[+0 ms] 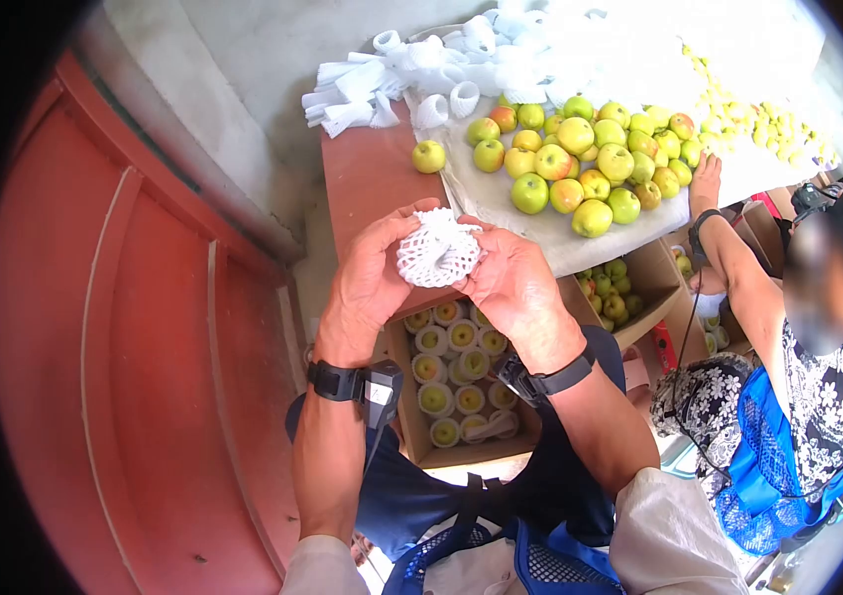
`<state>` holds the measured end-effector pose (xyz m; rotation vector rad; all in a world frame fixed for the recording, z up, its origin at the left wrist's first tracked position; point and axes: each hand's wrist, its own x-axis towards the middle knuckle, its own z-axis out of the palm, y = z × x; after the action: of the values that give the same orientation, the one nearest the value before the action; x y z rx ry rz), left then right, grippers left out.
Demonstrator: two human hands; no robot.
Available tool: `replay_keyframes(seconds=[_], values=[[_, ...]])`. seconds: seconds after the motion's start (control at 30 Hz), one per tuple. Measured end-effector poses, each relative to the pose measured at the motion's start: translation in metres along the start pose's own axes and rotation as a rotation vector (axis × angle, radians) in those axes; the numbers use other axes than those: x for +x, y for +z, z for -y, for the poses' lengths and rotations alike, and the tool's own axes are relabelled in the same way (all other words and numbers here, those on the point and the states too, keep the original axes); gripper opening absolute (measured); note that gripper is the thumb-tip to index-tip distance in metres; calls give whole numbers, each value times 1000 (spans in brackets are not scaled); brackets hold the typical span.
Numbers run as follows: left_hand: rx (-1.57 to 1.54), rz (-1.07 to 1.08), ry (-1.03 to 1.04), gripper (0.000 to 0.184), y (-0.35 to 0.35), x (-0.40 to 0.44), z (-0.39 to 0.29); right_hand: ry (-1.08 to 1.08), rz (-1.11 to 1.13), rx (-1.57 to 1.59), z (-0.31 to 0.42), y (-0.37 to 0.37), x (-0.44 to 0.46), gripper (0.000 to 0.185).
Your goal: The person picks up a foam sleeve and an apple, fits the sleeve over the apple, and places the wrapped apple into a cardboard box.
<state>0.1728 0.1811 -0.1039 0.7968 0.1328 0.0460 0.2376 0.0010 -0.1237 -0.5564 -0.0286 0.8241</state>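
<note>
My left hand (378, 260) and my right hand (512, 276) hold a white foam fruit net (438, 248) between them, over the table's front edge. The net is bunched into a round shape with a dimple in its middle; whether fruit is inside I cannot tell. Fingers of both hands curl round its sides. Below my hands stands a cardboard box (525, 436) with several apples in white foam nets (461, 334). Just beyond my hands, a single yellow-green apple (428, 157) sits on the red tabletop (372, 188).
Many loose apples (580, 164) lie on a pale cloth (476, 193). Foam nets (411, 79) are heaped behind them. Another box (654, 297) holds green apples. At right, a co-worker's hand (706, 183) touches the table near the apples. A red door (164, 337) stands left.
</note>
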Motion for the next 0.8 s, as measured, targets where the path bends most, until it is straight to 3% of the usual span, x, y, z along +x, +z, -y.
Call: replay_keyframes(seconds=[0.13,0.37,0.57,0.67,0.77,0.8], values=[[-11,-11,16,37,1,3,1,4,84,27,1,4,-1,37],[2,-16,58,33,6,-2,0,-10,11,91,-3,1,-1,40],[42,-10,65,35,14,-5,7,13,168,170,-9,2,0,40],[194,-147,155,35,10,-3,12,7,167,182,-10,7,-2,40],[184,-124,127,36,9,-4,10,-2,114,111,-14,10,-2,38],[200,-137,143,36,9,-3,11,-34,5,-88,-15,11,-4,36]])
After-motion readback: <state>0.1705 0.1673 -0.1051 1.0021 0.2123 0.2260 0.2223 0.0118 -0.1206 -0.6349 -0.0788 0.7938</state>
